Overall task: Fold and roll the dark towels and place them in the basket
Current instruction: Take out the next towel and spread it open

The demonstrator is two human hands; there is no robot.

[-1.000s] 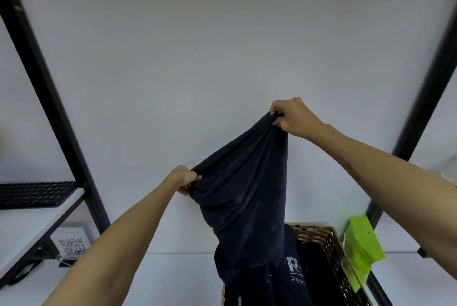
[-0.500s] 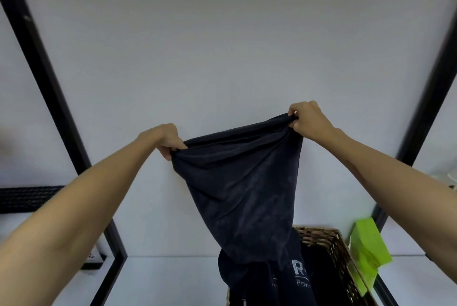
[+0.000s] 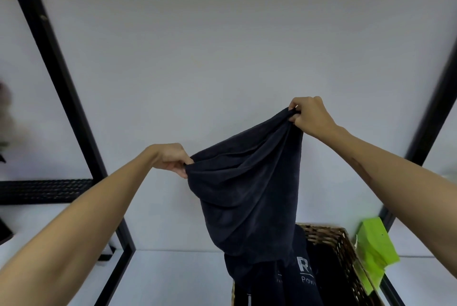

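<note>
A dark navy towel (image 3: pixel 244 187) hangs in the air in front of the white wall. My left hand (image 3: pixel 171 158) pinches its lower left corner and my right hand (image 3: pixel 310 114) pinches its upper right corner, higher up. The cloth sags between them and its bottom end drops into a woven wicker basket (image 3: pixel 342 244) at the lower right. More dark fabric with white lettering (image 3: pixel 305 271) lies inside the basket; how it is folded is hidden.
The basket stands on a white tabletop (image 3: pixel 173 278). A bright green paper (image 3: pixel 373 253) hangs by the basket's right side. Black frame posts rise at the left (image 3: pixel 64 98) and right (image 3: pixel 435 108). A black keyboard (image 3: pixel 42 190) lies on a left shelf.
My left hand rose level with the right, stretching the towel wide, then dropped lower and moved inward. The right hand stayed raised. The towel's top edge now slopes down to the left.
</note>
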